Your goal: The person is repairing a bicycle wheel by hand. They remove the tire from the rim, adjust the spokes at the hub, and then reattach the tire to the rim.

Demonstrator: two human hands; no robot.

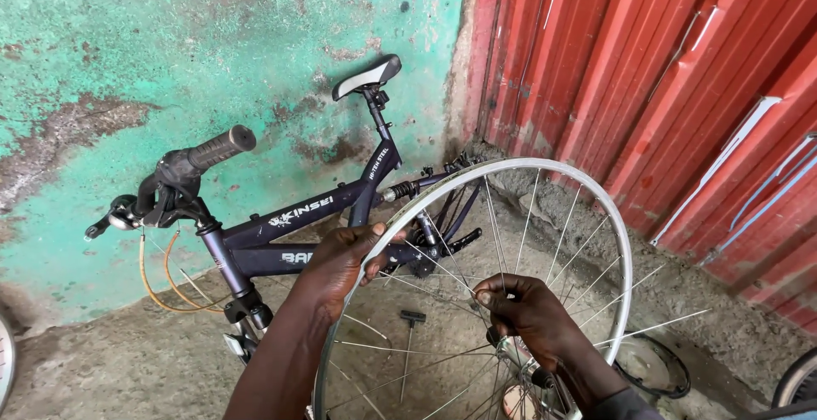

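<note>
Left hand [345,258] grips rim [596,207]; right hand [528,309] pinches spoke [496,241].

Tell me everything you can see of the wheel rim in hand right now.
The wheel rim is a bare silvery metal hoop, no tyre, held upright and close to the camera. Thin spokes run to a hub low in the picture; several look loose, one poking out past the rim on the right. The left hand clasps its upper left edge; the right hand pinches a spoke near the hub. Its bottom is cut off.
</note>
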